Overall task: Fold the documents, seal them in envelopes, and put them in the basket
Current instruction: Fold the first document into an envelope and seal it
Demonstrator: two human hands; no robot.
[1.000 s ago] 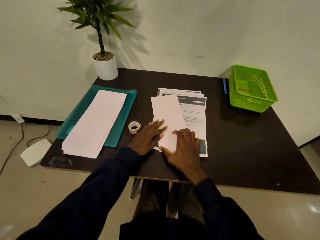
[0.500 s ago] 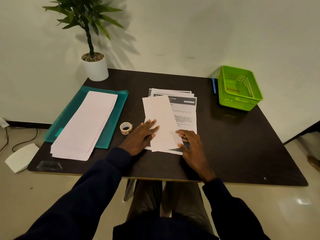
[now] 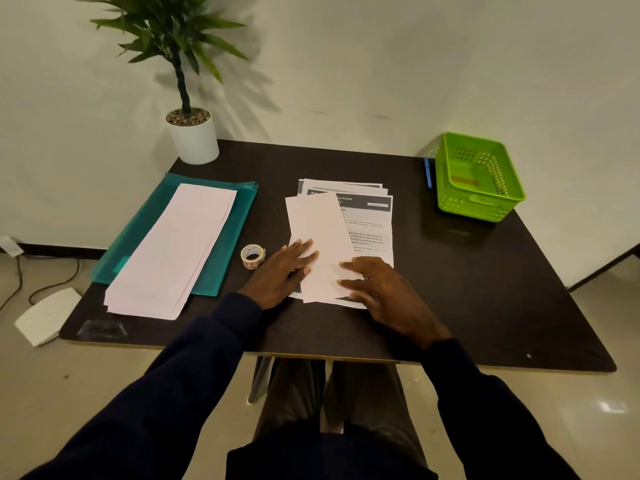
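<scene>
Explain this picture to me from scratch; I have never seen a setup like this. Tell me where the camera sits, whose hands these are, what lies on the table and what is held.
There is no machine here: a person wears one camera on the head, looking down at their own hands. On the dark table lies a pile of printed documents, with one folded sheet on top. The left hand and the right hand press flat on that sheet; neither grips anything. To the left are a tape roll and long white envelopes on a teal folder. A green basket, a blue pen and a potted plant are at the back.
</scene>
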